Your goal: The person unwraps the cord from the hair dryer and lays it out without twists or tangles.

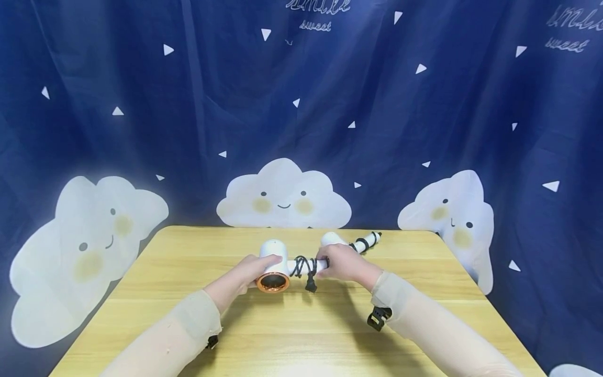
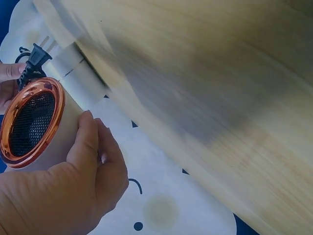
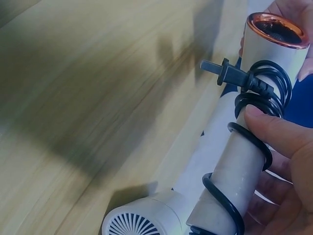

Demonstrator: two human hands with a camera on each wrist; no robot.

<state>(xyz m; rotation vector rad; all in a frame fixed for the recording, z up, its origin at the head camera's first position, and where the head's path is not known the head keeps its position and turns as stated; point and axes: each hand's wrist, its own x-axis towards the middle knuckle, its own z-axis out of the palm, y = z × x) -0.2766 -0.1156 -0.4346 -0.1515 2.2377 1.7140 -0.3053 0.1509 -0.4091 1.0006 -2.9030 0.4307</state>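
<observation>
Both hands hold one white hair dryer (image 1: 272,252) sideways above the table. My left hand (image 1: 249,269) grips its barrel, whose copper-coloured ring (image 2: 59,110) surrounds a dark mesh and faces toward me. Around the handle (image 3: 234,159) a black cord is wound, and my right hand (image 1: 346,262) grips the handle there, thumb against the coils. The two-pin plug (image 3: 234,76) sticks out from the wrapped cord near the barrel. Behind the right hand lies a second white hair dryer (image 1: 332,239), its slotted round end (image 3: 132,225) showing in the right wrist view.
A light wood table (image 1: 292,330) spans the space beneath the hands. Beyond its far edge hangs a dark blue curtain (image 1: 254,104) with white triangles and smiling clouds. The second dryer's cord-wrapped handle (image 1: 372,240) points toward the far right of the table.
</observation>
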